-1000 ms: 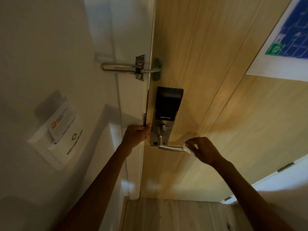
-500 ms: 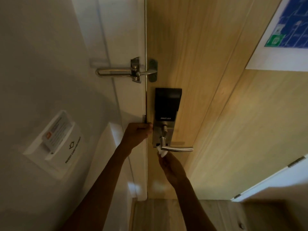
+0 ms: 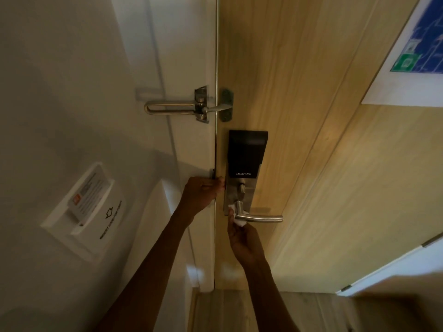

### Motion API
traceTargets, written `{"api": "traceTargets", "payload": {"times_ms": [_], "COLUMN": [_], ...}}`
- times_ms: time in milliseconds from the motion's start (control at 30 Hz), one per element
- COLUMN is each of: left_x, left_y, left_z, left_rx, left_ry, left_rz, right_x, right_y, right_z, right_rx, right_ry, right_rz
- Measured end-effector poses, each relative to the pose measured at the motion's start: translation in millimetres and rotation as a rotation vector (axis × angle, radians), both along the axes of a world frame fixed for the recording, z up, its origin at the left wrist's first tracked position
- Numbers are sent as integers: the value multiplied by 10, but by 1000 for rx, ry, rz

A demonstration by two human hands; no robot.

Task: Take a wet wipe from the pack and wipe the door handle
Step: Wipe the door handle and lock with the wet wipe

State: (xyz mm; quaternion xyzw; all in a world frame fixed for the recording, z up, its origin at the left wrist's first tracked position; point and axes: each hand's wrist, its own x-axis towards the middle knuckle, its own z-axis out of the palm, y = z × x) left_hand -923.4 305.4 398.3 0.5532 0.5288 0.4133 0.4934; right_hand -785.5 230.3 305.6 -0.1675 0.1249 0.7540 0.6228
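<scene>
While left hand [image 3: 202,196] grips door edge, right hand [image 3: 244,240] presses wipe [image 3: 237,218].

A pale matt wood-grain door [image 3: 299,92] carries a brushed metal lever handle [image 3: 261,219], a glossy black plastic lock panel [image 3: 247,152], and a shiny metal swing latch [image 3: 172,108] above.

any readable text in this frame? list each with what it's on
"SMART LOCK": on the black panel of the smart lock, above the door handle.
Card slot holder on the wall: a line of print beside an arrow, too blurred to read.
Card in that holder: small print, unreadable.
Blue poster on the door: markings too blurred to read.
</scene>
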Motion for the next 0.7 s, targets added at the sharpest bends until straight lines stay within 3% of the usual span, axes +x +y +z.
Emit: {"api": "traceTargets", "payload": {"times_ms": [100,700], "left_x": [-2,23], "left_y": [6,-18], "left_z": [-28,-9], "left_rx": [10,41], "left_ry": [33,55], "left_rz": [10,14], "right_x": [0,-10], "right_y": [94,86], "right_z": [40,114], "right_rx": [35,33], "right_ry": [87,34], "right_rz": [0,61]}}
